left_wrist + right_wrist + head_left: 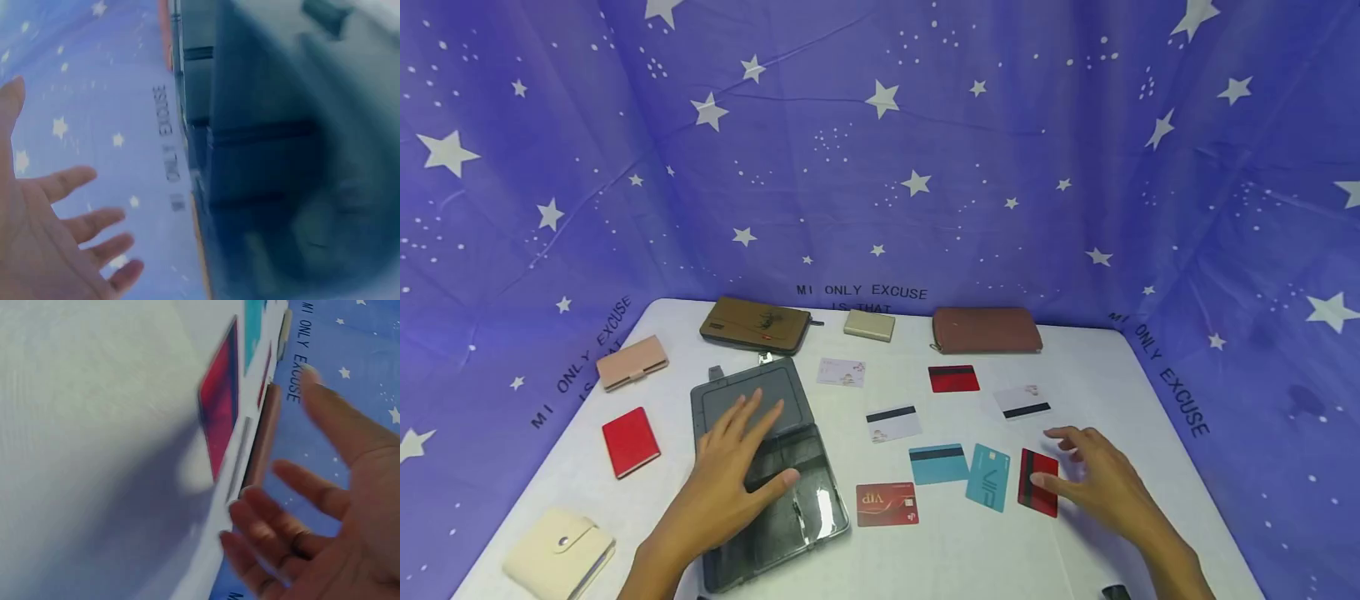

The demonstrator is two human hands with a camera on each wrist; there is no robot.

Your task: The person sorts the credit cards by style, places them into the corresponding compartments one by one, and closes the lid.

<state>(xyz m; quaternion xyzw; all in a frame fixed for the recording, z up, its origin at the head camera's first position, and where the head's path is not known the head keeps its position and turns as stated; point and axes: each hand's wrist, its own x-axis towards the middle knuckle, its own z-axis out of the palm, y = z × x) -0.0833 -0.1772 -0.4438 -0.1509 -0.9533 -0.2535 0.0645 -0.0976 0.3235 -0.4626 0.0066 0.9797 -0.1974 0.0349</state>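
My left hand [730, 483] hovers with spread fingers over a dark translucent plastic case [816, 492], whose lid lies folded back and whose compartments show. In the left wrist view the case [269, 169] fills the right side, the palm apart from it. My right hand [1105, 479] holds nothing, its thumb over a red card with a black stripe [1042, 502]. The right wrist view shows fingers apart from this red card [219, 400]. To its left lie a teal VIP card [988, 479], a striped teal card [938, 464] and a red VIP card [887, 505].
Farther back lie white cards [892, 423] and a red striped card [953, 378]. A brown wallet [987, 331], a small gold case [869, 325] and an olive pouch [752, 323] line the back. At left are a pink wallet [632, 362], red booklet [630, 442] and cream wallet [557, 554].
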